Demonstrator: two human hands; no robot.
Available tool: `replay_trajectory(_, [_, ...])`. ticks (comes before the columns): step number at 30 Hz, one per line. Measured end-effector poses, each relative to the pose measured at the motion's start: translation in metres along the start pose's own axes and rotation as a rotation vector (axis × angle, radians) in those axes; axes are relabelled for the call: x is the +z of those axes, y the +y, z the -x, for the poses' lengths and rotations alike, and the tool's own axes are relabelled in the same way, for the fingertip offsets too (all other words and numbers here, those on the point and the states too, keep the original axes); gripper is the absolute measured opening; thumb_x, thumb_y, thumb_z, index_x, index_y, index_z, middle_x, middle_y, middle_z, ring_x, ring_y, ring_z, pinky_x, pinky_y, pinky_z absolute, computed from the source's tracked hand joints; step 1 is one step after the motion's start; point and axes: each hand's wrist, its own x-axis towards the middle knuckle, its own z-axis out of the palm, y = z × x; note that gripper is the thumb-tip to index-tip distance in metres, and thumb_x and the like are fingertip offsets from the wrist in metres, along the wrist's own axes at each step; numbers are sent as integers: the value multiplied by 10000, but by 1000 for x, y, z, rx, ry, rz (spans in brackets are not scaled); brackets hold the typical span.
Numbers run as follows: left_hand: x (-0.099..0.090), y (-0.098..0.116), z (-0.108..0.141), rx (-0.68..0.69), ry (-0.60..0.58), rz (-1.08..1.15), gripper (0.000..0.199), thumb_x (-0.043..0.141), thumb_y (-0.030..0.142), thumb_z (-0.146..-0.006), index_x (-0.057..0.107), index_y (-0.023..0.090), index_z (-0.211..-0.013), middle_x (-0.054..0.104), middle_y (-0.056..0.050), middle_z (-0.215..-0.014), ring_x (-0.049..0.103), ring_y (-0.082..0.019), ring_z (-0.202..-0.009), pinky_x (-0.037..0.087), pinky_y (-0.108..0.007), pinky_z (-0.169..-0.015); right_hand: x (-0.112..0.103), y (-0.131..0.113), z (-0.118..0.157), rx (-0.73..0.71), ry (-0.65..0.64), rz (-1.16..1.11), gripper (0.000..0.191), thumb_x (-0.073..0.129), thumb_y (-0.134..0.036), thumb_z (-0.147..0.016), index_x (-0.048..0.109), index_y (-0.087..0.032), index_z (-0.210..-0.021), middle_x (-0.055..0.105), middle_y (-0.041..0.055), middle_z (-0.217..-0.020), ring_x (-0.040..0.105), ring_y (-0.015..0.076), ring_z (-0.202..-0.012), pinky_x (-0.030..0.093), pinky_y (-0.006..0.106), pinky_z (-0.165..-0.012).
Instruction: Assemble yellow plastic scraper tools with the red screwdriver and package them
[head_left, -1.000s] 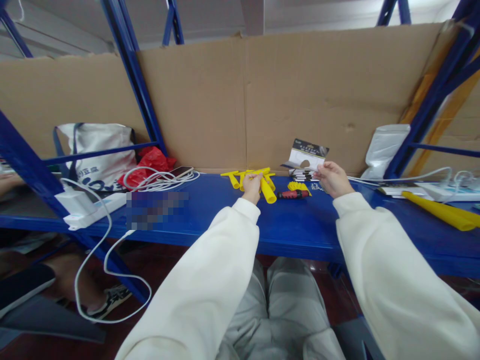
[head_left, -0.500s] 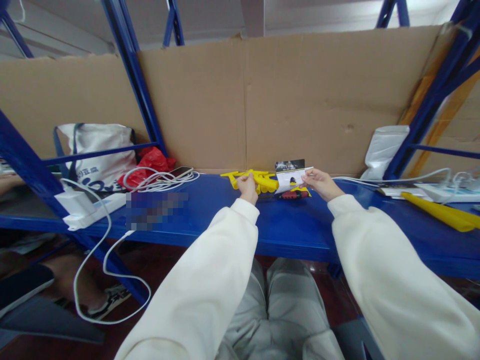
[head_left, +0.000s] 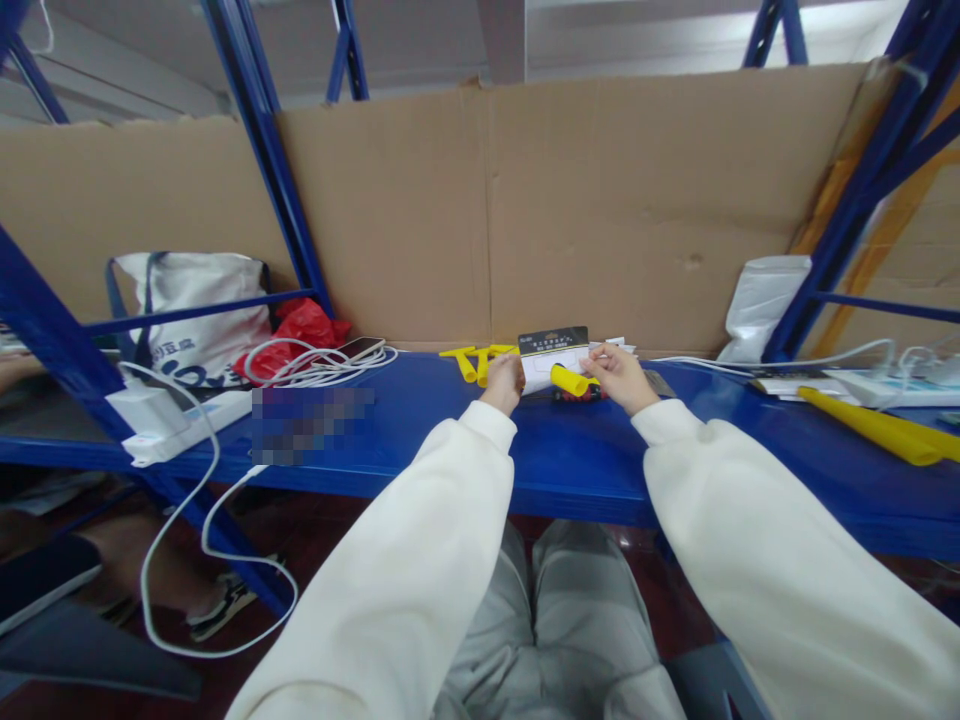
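My left hand [head_left: 504,382] is closed at the left edge of a printed card [head_left: 553,345] with a black top and a white lower part. At the card's right edge, the fingers of my right hand [head_left: 619,376] are pinched together. A yellow plastic tube [head_left: 570,380] lies across the card's lower front, close to my right thumb; whether the thumb touches it I cannot tell. Below the tube shows part of a red and black object [head_left: 577,394], mostly hidden. More yellow tube-shaped pieces [head_left: 466,366] lie on the blue shelf [head_left: 435,430], left of my left hand.
White cables [head_left: 322,365], a red bag [head_left: 311,325] and a cloth tote [head_left: 199,310] are at the left, near a power strip [head_left: 187,425]. Cardboard [head_left: 600,200] walls the back. At the right are a white pouch [head_left: 765,305] and yellow sheeting [head_left: 870,425].
The card has moved left and now meets my left hand, which has left the yellow pieces. A yellow tube now shows in front of the card. My right hand has shifted left.
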Motion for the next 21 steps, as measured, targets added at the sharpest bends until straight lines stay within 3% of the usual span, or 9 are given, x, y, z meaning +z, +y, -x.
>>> replay_trajectory(4, [3, -2, 7, -22, -81, 1, 160, 801, 272, -720, 695, 185, -803, 662, 15, -580, 754, -226, -766, 612, -374, -830, -2, 3, 0, -9, 39, 39, 548, 791, -696, -626, 473, -260, -723, 693, 15, -652, 712, 231, -626, 578, 346, -567])
replay_trajectory(8, [9, -1, 12, -46, -188, 1, 195, 777, 346, -759, 750, 181, -860, 781, -71, -803, 760, -277, -955, 598, -404, -904, -4, 6, 0, -19, 101, 61, 482, 775, -630, -677, 470, -263, -746, 702, 23, -680, 736, 250, -669, 596, 369, -613])
replay_trajectory(15, [14, 10, 21, -72, -341, -22, 386, 611, 535, -898, 782, 190, -922, 806, -127, -1035, 676, -317, -1218, 529, -369, -1016, -10, 15, -5, -37, 160, 83, 416, 775, -548, -718, 467, -269, -743, 699, 22, -689, 748, 266, -737, 614, 418, -705])
replay_trajectory(21, [12, 12, 25, -15, -321, -80, 391, 562, 537, -933, 760, 199, -944, 790, -109, -1115, 690, -258, -1184, 509, -329, -1025, -9, 16, -7, -71, 220, 122, 364, 749, -473, -762, 454, -264, -728, 667, 15, -703, 713, 239, -755, 601, 420, -759])
